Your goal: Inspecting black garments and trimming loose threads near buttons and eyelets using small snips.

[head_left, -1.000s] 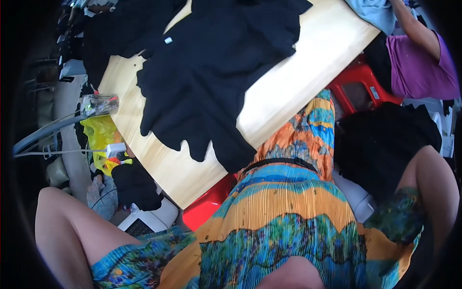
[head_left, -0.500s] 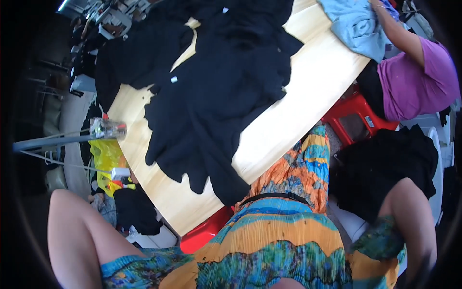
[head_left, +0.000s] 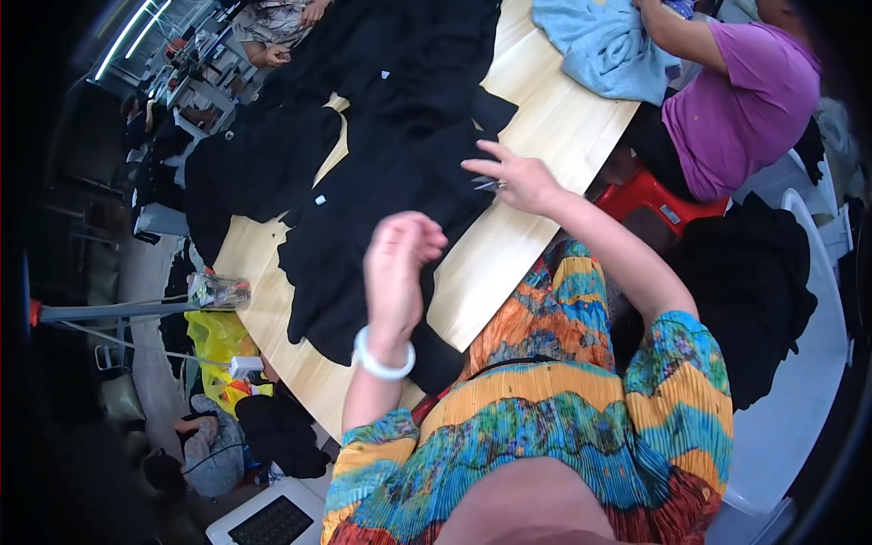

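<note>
Black knit cloth [head_left: 381, 145] lies spread in overlapping pieces over a pale wooden table [head_left: 581, 123]. Above its near part is my left hand [head_left: 400, 259], slightly blurred, with a white bangle [head_left: 383, 356] on the wrist. Its fingers curl inward; whatever they may hold is hidden. At the cloth's right edge, my right hand [head_left: 527, 182] has two fingers stretched out. Small metal thread snips [head_left: 485, 183] stick out from under that hand, their pointed blades facing left. Two small white tags [head_left: 320, 200] lie on the black cloth.
A person in a purple top [head_left: 745, 100] sits at the right, by light blue cloth [head_left: 604, 45] and a red stool [head_left: 658, 200]. Black cloth [head_left: 754, 282] fills a white tub [head_left: 808, 409]. A grey pole [head_left: 118, 312] and yellow bag [head_left: 213, 350] are at the left.
Both forearms, spread wide at the sides with the hands out of view, have swung inward over the table. The snips now show at my right hand. The whole view has shifted somewhat.
</note>
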`<state>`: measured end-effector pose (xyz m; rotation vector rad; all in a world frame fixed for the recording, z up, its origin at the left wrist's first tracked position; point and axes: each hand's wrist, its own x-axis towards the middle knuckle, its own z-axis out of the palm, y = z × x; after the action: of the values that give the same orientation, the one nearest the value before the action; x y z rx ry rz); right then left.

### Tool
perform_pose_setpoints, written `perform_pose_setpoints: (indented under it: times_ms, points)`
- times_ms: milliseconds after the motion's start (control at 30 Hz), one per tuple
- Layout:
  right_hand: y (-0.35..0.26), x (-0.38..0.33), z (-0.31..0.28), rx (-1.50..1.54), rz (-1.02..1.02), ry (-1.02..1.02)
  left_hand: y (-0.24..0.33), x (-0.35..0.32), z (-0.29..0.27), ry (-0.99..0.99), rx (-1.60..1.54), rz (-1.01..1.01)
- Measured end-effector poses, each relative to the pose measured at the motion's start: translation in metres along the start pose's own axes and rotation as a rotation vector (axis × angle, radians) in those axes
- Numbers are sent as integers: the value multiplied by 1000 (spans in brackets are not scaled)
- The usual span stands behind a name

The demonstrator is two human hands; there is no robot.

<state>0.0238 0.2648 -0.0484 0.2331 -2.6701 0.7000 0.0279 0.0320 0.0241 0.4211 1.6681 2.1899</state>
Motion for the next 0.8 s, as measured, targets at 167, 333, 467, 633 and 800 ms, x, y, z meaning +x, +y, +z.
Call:
perform_pose_setpoints:
  times_ms: [167,333,467,633,800]
  points:
    - [9,21,9,-75,-27,-94,-90,-8,-12,83,520,-105]
    - [-1,53,-35,112,-148,107,-89,-27,-16,134,1239,278]
    - [-35,63,-76,398,27,60,-90,-18,-13,220,1318,328]
    - [-89,65,-96,573,-61,224,-102,18,1,382,1333,406]
    - [-103,60,-109,543,-51,351,-66,24,-39,280,1093,393]
